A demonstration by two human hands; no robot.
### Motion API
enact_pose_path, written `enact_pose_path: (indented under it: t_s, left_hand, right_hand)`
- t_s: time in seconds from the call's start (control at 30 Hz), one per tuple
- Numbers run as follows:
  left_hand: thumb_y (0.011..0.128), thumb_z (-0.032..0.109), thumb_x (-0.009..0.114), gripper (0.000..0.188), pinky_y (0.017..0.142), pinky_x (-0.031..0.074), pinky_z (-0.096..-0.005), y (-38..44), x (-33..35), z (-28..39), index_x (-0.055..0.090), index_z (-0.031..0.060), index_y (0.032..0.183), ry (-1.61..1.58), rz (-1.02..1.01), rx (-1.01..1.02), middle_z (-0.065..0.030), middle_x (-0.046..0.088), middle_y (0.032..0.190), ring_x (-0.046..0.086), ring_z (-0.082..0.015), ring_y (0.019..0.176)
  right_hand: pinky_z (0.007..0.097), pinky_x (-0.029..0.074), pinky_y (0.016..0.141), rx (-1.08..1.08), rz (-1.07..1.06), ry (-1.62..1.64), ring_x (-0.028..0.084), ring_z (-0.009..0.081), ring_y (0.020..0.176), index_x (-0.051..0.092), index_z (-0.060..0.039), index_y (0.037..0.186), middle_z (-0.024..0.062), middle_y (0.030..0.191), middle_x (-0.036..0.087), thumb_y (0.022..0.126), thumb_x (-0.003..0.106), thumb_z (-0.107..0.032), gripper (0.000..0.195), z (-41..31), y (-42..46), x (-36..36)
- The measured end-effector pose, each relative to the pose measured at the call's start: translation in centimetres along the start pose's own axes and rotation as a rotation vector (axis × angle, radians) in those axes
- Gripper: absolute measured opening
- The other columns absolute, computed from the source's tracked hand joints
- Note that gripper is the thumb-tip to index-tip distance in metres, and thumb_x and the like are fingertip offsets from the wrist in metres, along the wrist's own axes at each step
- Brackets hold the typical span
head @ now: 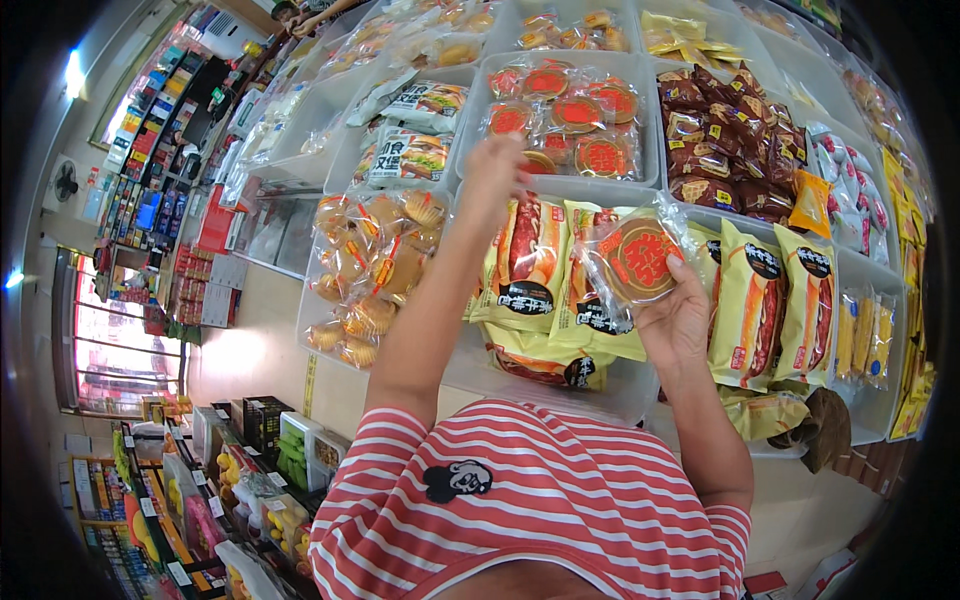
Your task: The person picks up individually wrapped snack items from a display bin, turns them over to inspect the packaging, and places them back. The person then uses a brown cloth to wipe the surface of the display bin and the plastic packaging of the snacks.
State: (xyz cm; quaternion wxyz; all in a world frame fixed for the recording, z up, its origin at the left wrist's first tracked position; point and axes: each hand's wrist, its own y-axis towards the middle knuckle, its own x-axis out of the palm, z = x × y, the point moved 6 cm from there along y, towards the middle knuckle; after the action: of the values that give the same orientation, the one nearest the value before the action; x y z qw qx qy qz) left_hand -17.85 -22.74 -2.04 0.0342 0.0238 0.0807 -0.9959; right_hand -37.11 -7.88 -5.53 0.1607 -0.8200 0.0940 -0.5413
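My right hand holds a round pastry in a clear wrapper with red print, thumb on its near edge, above yellow packs of filled bread. My left hand, blurred by motion, is over the near left edge of a clear plastic bin of similar wrapped round pastries. Whether its fingers hold anything cannot be told. White burger packs lie in the bin to its left, brown wrapped snacks in the one to the right.
A bin of wrapped golden cakes stands at the left of the display. More yellow bread packs and thin wrapped yellow snacks are at the right. Produce crates stand lower left. Part of another person shows at the top.
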Motion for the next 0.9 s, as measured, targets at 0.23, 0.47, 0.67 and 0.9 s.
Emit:
enact_pose_path:
  t_s: [0.23, 0.47, 0.67, 0.9]
  left_hand:
    - [0.086, 0.013, 0.04, 0.019, 0.04, 0.044, -0.029, 8.1, -3.5, -5.8, 0.039, 0.0004, 0.1, -0.425, 0.155, -0.52, -0.0159, 0.049, 0.078, 0.051, -0.0203, 0.055]
    - [0.086, 0.006, 0.035, 0.017, 0.038, 0.046, -0.0236, 11.3, -3.0, -7.9, 0.035, 0.001, 0.102, -0.728, 0.122, -0.578, -0.0193, 0.05, 0.082, 0.053, -0.0188, 0.053]
    - [0.087, 0.01, 0.033, 0.013, 0.033, 0.036, -0.02, 17.6, -6.3, -12.7, 0.041, -0.0003, 0.088, -0.752, 0.06, -0.661, -0.0083, 0.047, 0.058, 0.043, -0.0129, 0.042]
    - [0.085, 0.008, 0.038, 0.017, 0.032, 0.023, -0.0213, 17.2, -5.9, -12.2, 0.035, 0.0075, 0.068, -0.725, 0.193, -0.554, -0.0013, 0.033, 0.049, 0.03, -0.0084, 0.038]
  right_hand:
    - [0.0355, 0.043, 0.087, 0.133, 0.026, -0.002, 0.055, 0.0206, 0.097, 0.049, -0.0035, 0.109, 0.0088, 0.104, 0.057, 0.078, 0.052, -0.017, 0.034, 1.4, -0.5, 0.2]
    - [0.0354, 0.042, 0.088, 0.109, 0.043, 0.023, 0.055, 0.0198, 0.096, 0.049, -0.0028, 0.11, 0.0094, 0.103, 0.058, 0.077, 0.053, -0.015, 0.036, 1.2, -0.7, 0.1]
    - [0.0363, 0.041, 0.089, 0.155, 0.007, 0.042, 0.054, 0.0208, 0.098, 0.047, -0.0022, 0.112, 0.0104, 0.105, 0.057, 0.077, 0.051, -0.015, 0.037, 1.6, -0.9, 0.4]
    - [0.0372, 0.041, 0.089, 0.179, -0.008, 0.049, 0.054, 0.022, 0.098, 0.046, -0.0015, 0.112, 0.0109, 0.107, 0.056, 0.077, 0.051, -0.015, 0.039, 1.7, -1.0, 0.6]
